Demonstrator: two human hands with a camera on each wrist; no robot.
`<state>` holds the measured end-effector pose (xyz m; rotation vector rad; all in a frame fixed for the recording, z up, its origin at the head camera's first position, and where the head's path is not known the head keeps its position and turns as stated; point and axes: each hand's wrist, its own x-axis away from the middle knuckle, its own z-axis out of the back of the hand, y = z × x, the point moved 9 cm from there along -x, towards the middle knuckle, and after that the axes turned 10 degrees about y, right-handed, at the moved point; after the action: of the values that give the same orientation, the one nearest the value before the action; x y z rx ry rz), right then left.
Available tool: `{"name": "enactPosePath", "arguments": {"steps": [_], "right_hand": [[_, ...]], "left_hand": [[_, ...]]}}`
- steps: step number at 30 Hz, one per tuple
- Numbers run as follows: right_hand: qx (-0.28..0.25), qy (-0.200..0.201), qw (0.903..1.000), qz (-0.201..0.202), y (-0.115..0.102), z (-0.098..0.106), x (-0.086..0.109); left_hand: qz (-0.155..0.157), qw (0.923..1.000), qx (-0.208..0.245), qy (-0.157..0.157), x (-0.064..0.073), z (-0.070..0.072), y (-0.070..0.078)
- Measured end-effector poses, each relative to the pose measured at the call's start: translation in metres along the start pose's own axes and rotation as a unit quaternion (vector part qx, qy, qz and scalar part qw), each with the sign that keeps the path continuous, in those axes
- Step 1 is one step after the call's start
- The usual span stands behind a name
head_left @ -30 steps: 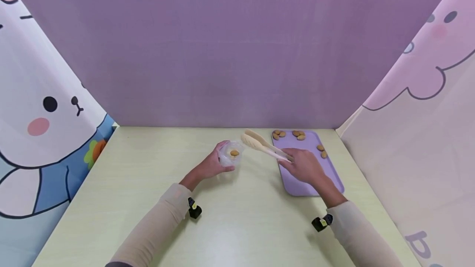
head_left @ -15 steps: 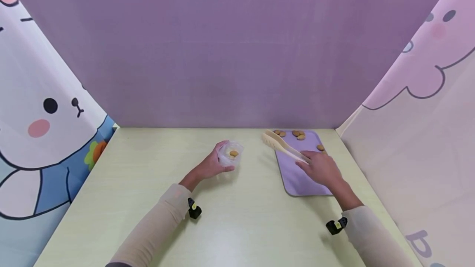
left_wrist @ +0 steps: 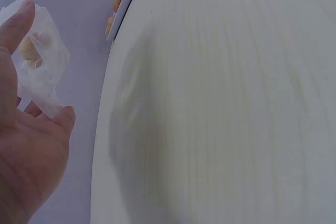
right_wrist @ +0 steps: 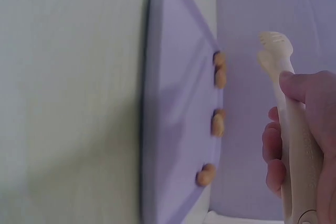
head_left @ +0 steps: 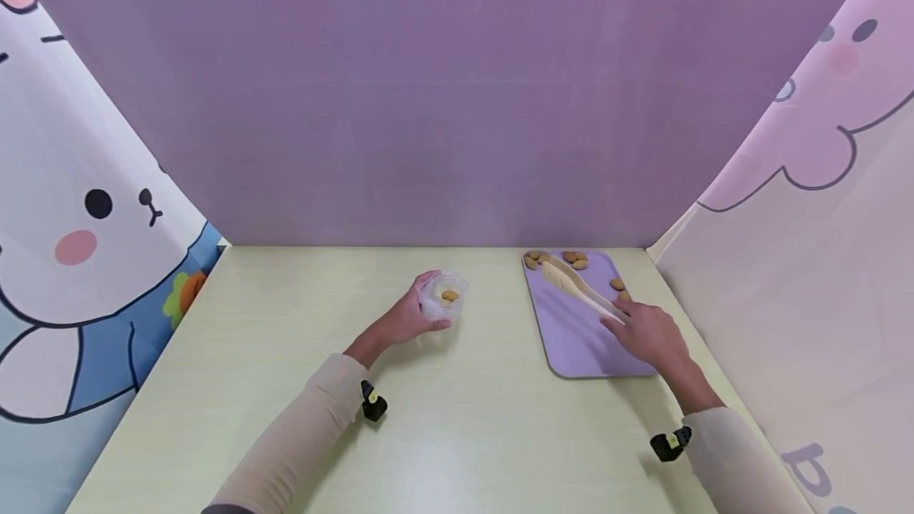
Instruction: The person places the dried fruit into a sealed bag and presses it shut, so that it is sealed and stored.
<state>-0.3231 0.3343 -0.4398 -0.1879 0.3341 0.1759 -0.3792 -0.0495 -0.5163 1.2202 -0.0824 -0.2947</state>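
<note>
My left hand (head_left: 410,317) holds up a clear plastic bag (left_wrist: 50,72), its fingers and thumb round the sides and its mouth toward me. Almonds (head_left: 450,296) lie inside the bag. With my right hand (head_left: 653,333) I grip a pair of cream tongs (right_wrist: 294,129), thumb on one arm and fingers round the other. The tongs' tips hover over the far left part of the purple tray (head_left: 585,347); nothing shows between them. On the tray sit small groups of almonds: one at the far left corner (head_left: 531,262), one at the far edge (head_left: 574,258), one at the right (head_left: 618,288).
The pale wooden table (head_left: 500,427) carries the tray at its far right. A purple backdrop (head_left: 443,101) stands along the far edge, with printed cloths (head_left: 800,284) at both sides. A small black camera (head_left: 669,444) is strapped at each wrist.
My right hand has moved right with the tongs, from beside the bag to over the tray. The left hand and bag have stayed in place.
</note>
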Motion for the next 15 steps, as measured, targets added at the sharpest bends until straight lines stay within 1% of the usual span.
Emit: {"name": "enactPosePath", "arguments": {"steps": [8, 15], "right_hand": [[0.002, -0.027, 0.9982, -0.054, 0.031, -0.004, 0.009], [0.012, -0.021, 0.995, -0.097, 0.061, -0.007, 0.017]], "left_hand": [[-0.008, 0.9999, 0.007, -0.001, -0.002, 0.0, 0.001], [-0.012, 0.9999, 0.008, -0.003, -0.001, -0.001, 0.002]]}}
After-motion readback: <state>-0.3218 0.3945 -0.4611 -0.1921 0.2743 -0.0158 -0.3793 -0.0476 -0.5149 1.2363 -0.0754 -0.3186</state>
